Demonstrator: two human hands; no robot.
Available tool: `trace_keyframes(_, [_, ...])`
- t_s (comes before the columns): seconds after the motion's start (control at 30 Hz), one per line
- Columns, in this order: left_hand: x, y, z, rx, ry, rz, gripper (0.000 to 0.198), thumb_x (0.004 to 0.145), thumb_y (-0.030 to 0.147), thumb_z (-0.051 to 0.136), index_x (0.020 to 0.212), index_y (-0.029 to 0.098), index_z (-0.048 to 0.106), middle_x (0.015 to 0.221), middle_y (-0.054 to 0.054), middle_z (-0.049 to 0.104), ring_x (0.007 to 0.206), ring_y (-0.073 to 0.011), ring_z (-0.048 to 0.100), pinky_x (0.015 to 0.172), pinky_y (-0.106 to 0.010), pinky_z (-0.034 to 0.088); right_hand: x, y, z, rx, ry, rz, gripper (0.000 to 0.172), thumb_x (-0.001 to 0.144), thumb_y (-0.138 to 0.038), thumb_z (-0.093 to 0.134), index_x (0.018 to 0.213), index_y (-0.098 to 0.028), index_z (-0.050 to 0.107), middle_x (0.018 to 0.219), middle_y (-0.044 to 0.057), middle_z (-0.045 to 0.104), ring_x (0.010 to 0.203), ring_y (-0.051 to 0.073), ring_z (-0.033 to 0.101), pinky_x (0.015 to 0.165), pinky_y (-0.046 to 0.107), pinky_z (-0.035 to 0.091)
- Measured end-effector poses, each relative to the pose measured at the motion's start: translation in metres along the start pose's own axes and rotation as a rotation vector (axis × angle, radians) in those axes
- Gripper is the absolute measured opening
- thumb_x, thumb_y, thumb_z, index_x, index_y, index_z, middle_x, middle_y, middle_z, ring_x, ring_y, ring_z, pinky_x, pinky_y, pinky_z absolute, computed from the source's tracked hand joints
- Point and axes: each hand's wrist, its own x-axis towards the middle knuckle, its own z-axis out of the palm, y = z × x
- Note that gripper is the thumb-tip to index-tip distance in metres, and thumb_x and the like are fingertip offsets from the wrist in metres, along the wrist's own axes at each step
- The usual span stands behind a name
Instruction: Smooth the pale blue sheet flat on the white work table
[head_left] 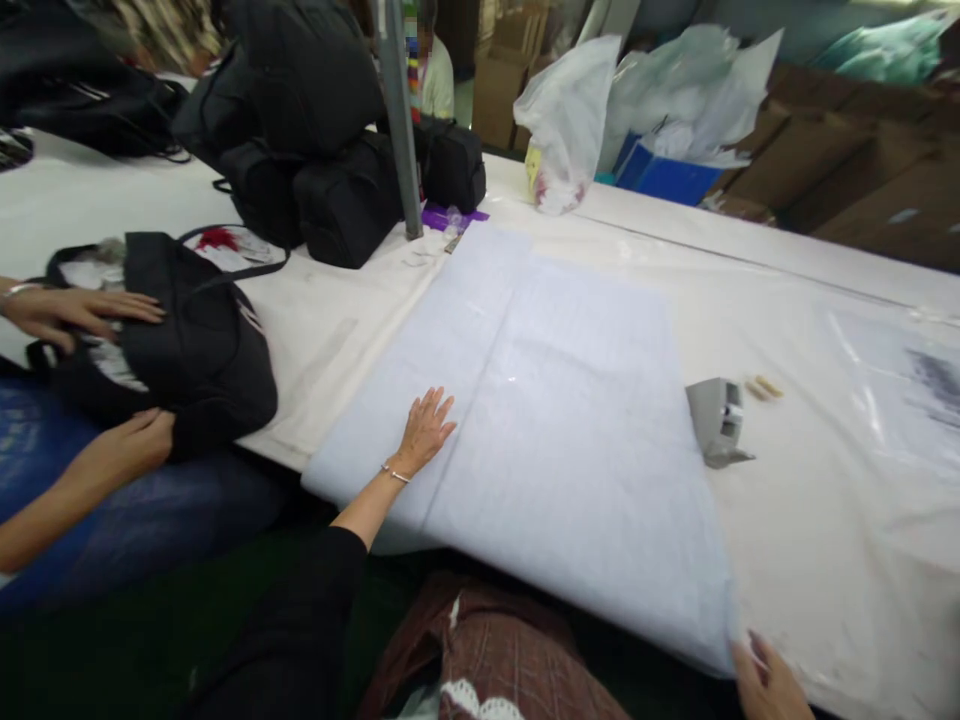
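A stack of pale lilac tissue sheets lies flat on the white table, overhanging its near edge. My left hand rests flat, fingers spread, on the sheets' left part, a thin bracelet at the wrist. At the bottom right, my right hand pinches the near right corner of the sheets; only its fingers show.
A co-worker's two hands handle a black bag at the left. Several black bags pile at the back by a grey pole. A grey tape dispenser, white plastic bags, a blue bin, cardboard boxes.
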Motion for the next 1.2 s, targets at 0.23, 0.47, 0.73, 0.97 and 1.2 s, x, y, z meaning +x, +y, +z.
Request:
trace_keyframes(0.23, [0.09, 0.032, 0.046, 0.099, -0.015, 0.165, 0.06, 0.098, 0.045, 0.05, 0.152, 0.021, 0.038, 0.161, -0.013, 0.033, 0.151, -0.0302, 0.024, 0.122, -0.058, 0.022, 0.127, -0.204, 0.098, -0.085, 0.225, -0.703, 0.089, 0.088, -0.066, 0.028, 0.138, 0.005, 0.047, 0.149, 0.031, 0.042, 0.143, 0.039, 0.037, 0.119, 0.054, 0.03])
trace_keyframes(0.47, [0.159, 0.054, 0.087, 0.088, -0.06, 0.223, 0.068, 0.098, 0.055, 0.047, 0.155, 0.02, 0.032, 0.161, -0.013, 0.032, 0.151, -0.0291, 0.024, 0.123, -0.059, 0.018, 0.205, -0.351, 0.171, -0.272, 0.226, -0.922, 0.076, 0.098, -0.059, 0.018, 0.149, -0.006, 0.039, 0.158, 0.019, 0.035, 0.149, 0.033, 0.026, 0.121, 0.056, 0.017])
trace_keyframes(0.73, [0.191, 0.051, 0.103, 0.078, -0.068, 0.227, 0.072, 0.097, 0.057, 0.045, 0.156, 0.021, 0.027, 0.163, -0.011, 0.029, 0.152, -0.0286, 0.022, 0.124, -0.059, 0.014, 0.237, -0.391, 0.203, -0.323, 0.211, -1.005, 0.078, 0.1, -0.06, 0.018, 0.151, -0.004, 0.036, 0.16, 0.017, 0.031, 0.151, 0.033, 0.022, 0.123, 0.056, 0.011])
trace_keyframes(0.97, [0.268, 0.054, 0.109, 0.08, -0.054, 0.193, 0.07, 0.098, 0.057, 0.044, 0.156, 0.02, 0.028, 0.163, -0.011, 0.028, 0.152, -0.0293, 0.022, 0.124, -0.061, 0.012, 0.294, -0.449, 0.192, -0.346, 0.175, -0.993, 0.074, 0.101, -0.056, 0.021, 0.151, -0.004, 0.036, 0.161, 0.017, 0.03, 0.151, 0.033, 0.02, 0.123, 0.057, 0.01])
trace_keyframes(1.2, [0.347, 0.067, 0.113, -0.043, -0.147, 0.143, 0.066, 0.1, 0.058, 0.036, 0.154, 0.018, 0.034, 0.162, -0.013, 0.03, 0.152, -0.0305, 0.023, 0.122, -0.062, 0.016, 0.358, -0.489, 0.183, -0.308, 0.065, -0.953, 0.075, 0.1, -0.058, 0.023, 0.153, -0.005, 0.032, 0.162, 0.017, 0.026, 0.152, 0.031, 0.016, 0.123, 0.057, 0.01])
